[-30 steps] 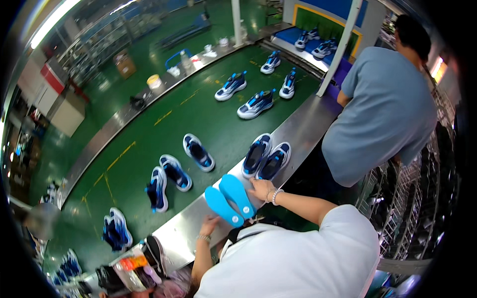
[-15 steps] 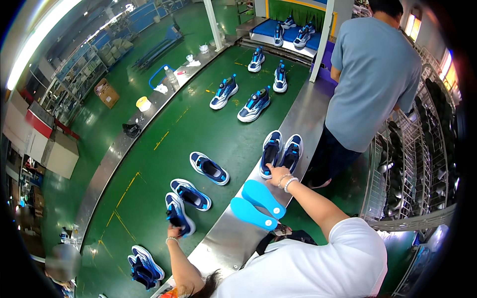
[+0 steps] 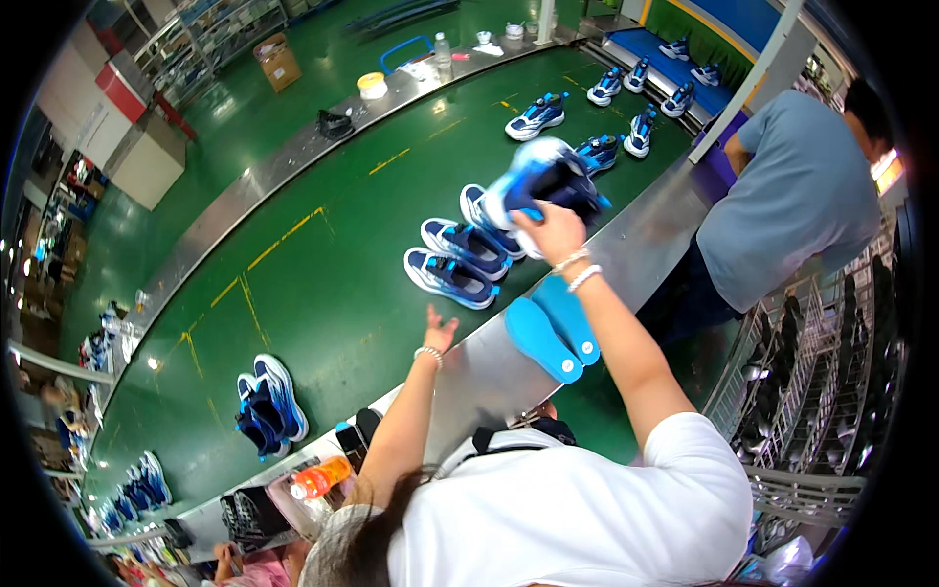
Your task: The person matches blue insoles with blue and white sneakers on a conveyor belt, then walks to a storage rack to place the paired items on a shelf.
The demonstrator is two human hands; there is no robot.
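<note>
My right hand [image 3: 554, 233] grips blue-and-white sneakers [image 3: 531, 181], raised above the belt's near side and smeared by motion; they look like a pair. My left hand [image 3: 440, 331] hovers over the green belt [image 3: 333, 303] with its fingers apart, holding nothing. Just beyond it three sneakers of the same kind lie side by side, the closest being a sneaker [image 3: 450, 278] with its opening facing up. Two bright blue insoles [image 3: 540, 339] rest on the metal ledge [image 3: 479, 370] below my right hand, partly behind my right forearm.
More sneakers [image 3: 536, 117] stand farther along the belt, and a pair [image 3: 274, 403] lies at the left. A person in a grey-blue shirt [image 3: 797, 186] is at the right, near wire racks [image 3: 773, 362]. An orange bottle [image 3: 321, 476] lies by my left arm.
My right hand has lifted the sneakers off the metal ledge. My left hand has let go of a sneaker, which now lies beside two others. The view has shifted too.
</note>
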